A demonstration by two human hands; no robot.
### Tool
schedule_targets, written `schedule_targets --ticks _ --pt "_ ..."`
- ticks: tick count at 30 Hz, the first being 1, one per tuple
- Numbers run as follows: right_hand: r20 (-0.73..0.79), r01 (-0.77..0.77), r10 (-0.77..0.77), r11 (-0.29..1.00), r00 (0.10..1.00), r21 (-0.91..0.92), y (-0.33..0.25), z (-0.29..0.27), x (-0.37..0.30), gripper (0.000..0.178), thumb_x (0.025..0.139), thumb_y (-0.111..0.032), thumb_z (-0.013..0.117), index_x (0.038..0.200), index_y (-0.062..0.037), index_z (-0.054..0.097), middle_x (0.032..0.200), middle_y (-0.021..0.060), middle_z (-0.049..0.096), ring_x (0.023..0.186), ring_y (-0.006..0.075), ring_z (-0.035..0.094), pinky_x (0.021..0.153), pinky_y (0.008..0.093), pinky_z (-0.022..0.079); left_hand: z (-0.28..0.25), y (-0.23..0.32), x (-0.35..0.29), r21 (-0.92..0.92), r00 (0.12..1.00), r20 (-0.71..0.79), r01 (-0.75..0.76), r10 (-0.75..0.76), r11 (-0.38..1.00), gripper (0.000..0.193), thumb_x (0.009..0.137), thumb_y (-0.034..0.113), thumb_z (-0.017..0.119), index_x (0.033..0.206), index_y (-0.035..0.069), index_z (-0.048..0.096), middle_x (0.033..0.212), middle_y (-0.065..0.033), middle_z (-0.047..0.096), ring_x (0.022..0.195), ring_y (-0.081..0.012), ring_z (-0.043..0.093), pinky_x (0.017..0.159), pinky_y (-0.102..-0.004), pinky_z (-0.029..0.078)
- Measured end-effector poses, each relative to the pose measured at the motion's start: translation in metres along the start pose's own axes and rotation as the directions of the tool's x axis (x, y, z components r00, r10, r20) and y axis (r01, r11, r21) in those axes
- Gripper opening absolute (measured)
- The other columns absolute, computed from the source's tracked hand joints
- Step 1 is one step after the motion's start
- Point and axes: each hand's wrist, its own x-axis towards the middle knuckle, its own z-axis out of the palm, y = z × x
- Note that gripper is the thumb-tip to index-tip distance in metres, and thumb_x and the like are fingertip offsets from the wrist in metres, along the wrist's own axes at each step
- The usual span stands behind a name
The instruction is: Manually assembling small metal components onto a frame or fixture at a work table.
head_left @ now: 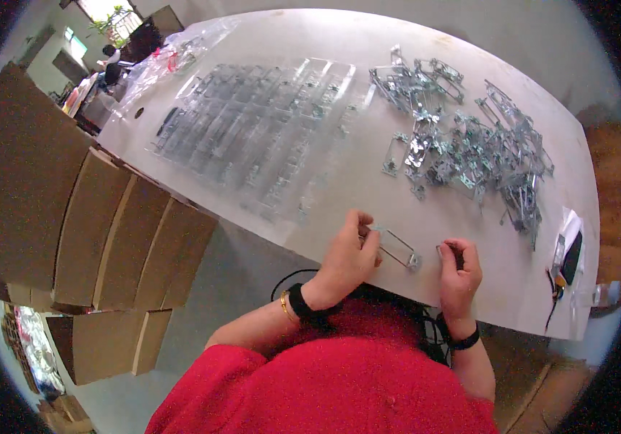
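Note:
Near the table's front edge, my left hand (354,253) is closed on one end of a metal bracket (399,250), a narrow rectangular wire-like frame with a small plate at its far end. That plate points right, toward my other hand. My right hand (459,273) is curled with thumb and fingertips pinched together, a short way right of the bracket and apart from it. Whatever lies in that pinch is too small to make out. A heap of loose metal brackets (473,148) lies beyond my right hand. Left of the heap sits a clear plastic tray (253,134) with rows of similar metal parts.
The white table (354,192) has a curved far edge. A crumpled clear bag (180,61) lies at its far left. At the right edge are a white packet (565,242) and a dark cord (552,304). Cardboard boxes (108,224) stand left; another person (112,65) sits far off.

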Motion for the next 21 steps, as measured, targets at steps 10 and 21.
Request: schedule_targets --ticks 10,21 --pt "0.023 -0.035 0.035 0.999 0.999 0.015 -0.004 0.001 0.003 0.011 0.092 -0.004 0.072 0.103 -0.0036 0.068 0.092 0.0075 0.071 0.083 0.0145 0.066 0.075 0.0291 0.053 -0.018 0.007 0.004 0.117 0.965 0.174 0.177 -0.196 0.977 0.029 0.097 0.010 0.060 0.122 -0.002 0.055 0.078 -0.0074 0.063 0.057 -0.0135 0.060 0.050 -0.0292 0.049" --pt "-0.046 -0.022 0.030 0.987 0.998 0.161 0.002 0.003 0.000 0.018 0.091 -0.003 0.074 0.107 -0.0067 0.067 0.097 0.0049 0.073 0.081 0.0104 0.066 0.072 0.0264 0.053 -0.013 0.015 0.007 0.047 0.951 0.207 0.225 -0.230 0.973 0.020 0.096 0.008 0.059 0.112 0.001 0.050 0.073 -0.0057 0.061 0.054 -0.0139 0.061 0.045 -0.0298 0.049"
